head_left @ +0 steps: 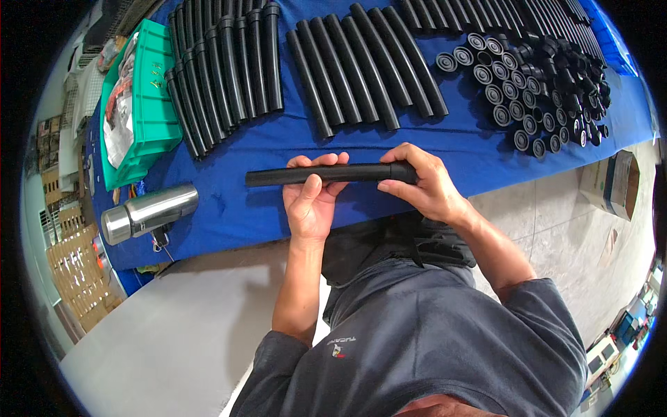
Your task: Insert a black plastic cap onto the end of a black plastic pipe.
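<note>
The tube (326,174) lay nearly level, its long axis running left to right, held just above the near edge of the blue table (278,142). Its plain end pointed left; a wider black cap (403,172) sat on its right end. The left hand (313,201) was wrapped round the tube's middle, fingers curled over the top and thumb up the near side. The right hand (424,184) pinched the cap between thumb and fingers. Farther off lay rows of black tubes (361,66), and to the far right a heap of caps (535,90). At far left a green bin (149,104) held a glossy grey and red printed packet (118,115). A steel flask (149,212) lay near left. A brown carton (615,184) stood on the floor at right.
</note>
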### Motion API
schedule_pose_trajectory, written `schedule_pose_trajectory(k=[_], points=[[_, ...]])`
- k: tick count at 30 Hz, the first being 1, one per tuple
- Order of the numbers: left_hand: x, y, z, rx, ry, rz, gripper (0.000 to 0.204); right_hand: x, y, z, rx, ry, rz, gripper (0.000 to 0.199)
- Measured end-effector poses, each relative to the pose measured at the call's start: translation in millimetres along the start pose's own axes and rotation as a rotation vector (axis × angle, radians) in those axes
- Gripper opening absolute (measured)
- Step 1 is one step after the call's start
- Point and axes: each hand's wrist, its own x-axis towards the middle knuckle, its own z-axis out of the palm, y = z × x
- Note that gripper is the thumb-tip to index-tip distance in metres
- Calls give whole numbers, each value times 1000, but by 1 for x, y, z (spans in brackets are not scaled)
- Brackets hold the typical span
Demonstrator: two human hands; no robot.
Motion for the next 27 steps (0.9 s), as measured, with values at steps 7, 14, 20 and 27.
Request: schedule_pose_trajectory(k=[7,14,20,27], points=[[1,1,0,-46,-7,2,35,2,-2,-4,76,-53,136,38],[1,-1,0,-6,3,1,32,2,-3,-4,147,-46,195,34],[0,1,2,16,9,10,32,2,0,-4,14,-45,67,33],[0,0,3,37,7,-22,33,0,2,7,96,165,-24,44]])
